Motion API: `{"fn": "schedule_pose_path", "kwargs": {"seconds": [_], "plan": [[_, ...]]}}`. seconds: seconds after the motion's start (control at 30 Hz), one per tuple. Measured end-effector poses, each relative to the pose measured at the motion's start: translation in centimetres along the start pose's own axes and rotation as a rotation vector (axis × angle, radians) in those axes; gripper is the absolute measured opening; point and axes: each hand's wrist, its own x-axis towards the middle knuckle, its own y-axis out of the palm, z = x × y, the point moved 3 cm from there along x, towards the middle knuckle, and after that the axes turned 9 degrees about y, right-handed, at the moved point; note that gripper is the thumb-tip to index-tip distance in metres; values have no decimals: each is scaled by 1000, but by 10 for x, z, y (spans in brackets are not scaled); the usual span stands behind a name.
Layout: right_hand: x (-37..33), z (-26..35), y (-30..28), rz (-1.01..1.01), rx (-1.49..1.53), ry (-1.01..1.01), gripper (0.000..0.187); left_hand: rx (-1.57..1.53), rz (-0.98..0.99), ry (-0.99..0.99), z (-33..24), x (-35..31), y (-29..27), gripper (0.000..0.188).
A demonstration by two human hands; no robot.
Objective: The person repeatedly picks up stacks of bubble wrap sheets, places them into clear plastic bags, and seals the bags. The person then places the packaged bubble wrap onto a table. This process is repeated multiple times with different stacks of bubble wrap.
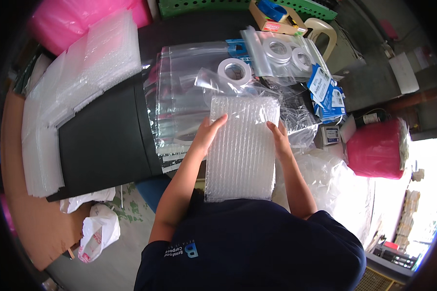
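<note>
A stack of clear bubble wrap sheets (242,150) stands between my hands, close in front of my body. My left hand (210,132) grips its left edge, thumb laid over the front face. On the opposite edge my right hand (279,137) holds it the same way; the fingers behind the stack are hidden. Just beyond lie flat clear plastic bags (184,82) on the black table (102,136). A roll of tape (234,72) rests on those bags, past the top of the stack.
More bubble wrap sheets (82,77) lie piled along the left. Other tape rolls (277,50) and blue printed cards (325,94) sit at the right, near a cardboard box (277,24). A pink wrapped bundle (376,148) is at far right, a white plastic bag (99,233) lower left.
</note>
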Motion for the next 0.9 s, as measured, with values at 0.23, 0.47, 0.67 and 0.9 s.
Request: {"fn": "schedule_pose_path", "kwargs": {"seconds": [0.23, 0.47, 0.67, 0.9], "plan": [[-35, -36, -23, 26, 50, 43, 51, 21, 174, -45, 14, -43, 9, 78], [-71, -6, -35, 194, -161, 70, 62, 70, 62, 48, 7, -52, 19, 75], [28, 48, -84, 40, -229, -192, 50, -41, 175, 50, -1, -64, 15, 69], [131, 19, 7, 133, -1615, -987, 44, -142, 106, 48, 0, -77, 9, 65]]}}
